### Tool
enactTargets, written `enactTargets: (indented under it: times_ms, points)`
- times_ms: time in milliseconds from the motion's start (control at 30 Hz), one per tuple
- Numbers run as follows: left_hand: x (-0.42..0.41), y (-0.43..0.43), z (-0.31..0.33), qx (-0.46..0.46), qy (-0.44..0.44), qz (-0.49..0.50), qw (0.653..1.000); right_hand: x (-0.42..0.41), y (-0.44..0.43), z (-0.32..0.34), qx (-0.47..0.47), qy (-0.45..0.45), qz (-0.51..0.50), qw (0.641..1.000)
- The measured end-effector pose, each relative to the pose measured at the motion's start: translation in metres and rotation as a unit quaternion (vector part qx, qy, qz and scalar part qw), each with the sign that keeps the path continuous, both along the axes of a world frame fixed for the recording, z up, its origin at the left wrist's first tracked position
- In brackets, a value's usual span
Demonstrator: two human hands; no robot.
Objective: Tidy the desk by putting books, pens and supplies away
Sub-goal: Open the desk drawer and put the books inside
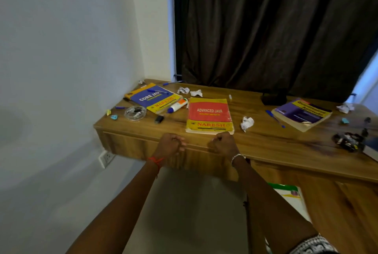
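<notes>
A wooden desk (266,145) carries three books: a red and yellow "Advanced Java" book (209,115) near the front edge, a blue "Core Java" book (152,98) at the back left with a blue pen on it, and a purple "Quantitative Aptitude" book (302,113) to the right. A glue bottle (177,105) lies between the two Java books. Blue pens (275,118) lie scattered. My left hand (170,144) and my right hand (224,144) are curled into fists at the desk's front edge, just below the red book, holding nothing.
Crumpled paper balls (247,123) dot the desk. A glass bowl of clips (135,112) sits at the left, a heap of black clips (348,141) at the right. A dark curtain (266,28) hangs behind; a white wall is at the left.
</notes>
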State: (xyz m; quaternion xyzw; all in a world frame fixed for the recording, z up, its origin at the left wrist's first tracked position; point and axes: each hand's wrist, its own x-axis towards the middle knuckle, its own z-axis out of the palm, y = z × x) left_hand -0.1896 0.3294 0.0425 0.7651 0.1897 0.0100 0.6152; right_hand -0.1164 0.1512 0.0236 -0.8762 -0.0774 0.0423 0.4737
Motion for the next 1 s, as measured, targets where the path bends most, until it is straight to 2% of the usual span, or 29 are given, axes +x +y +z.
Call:
enactTargets:
  times_ms: [233, 367, 533, 600, 700, 800, 1000]
  points:
    - [0.026, 0.082, -0.003, -0.108, -0.029, 0.008, 0.994, 0.046, 0.078, -0.003, -0.006, 0.006, 0.026, 1.000]
    - [0.062, 0.119, -0.013, -0.137, -0.003, 0.026, 0.990, 0.087, 0.118, -0.004, -0.007, 0.005, 0.039, 0.999]
    - [0.126, 0.162, -0.024, -0.104, -0.017, 0.100, 0.989, 0.156, 0.175, -0.010, -0.042, -0.045, 0.059, 0.996]
    - [0.154, 0.178, -0.027, -0.076, -0.013, 0.097, 0.992, 0.187, 0.197, -0.013, -0.037, -0.058, 0.059, 0.996]
    - [0.201, 0.207, -0.032, -0.035, -0.002, 0.093, 0.995, 0.236, 0.232, -0.020, -0.035, -0.052, 0.056, 0.996]
    - [0.238, 0.230, -0.033, -0.032, -0.037, 0.155, 0.987, 0.280, 0.266, -0.029, -0.035, -0.052, 0.052, 0.997]
    - [0.305, 0.279, -0.034, 0.129, 0.014, 0.173, 0.976, 0.352, 0.326, -0.036, -0.064, -0.036, 0.073, 0.995]
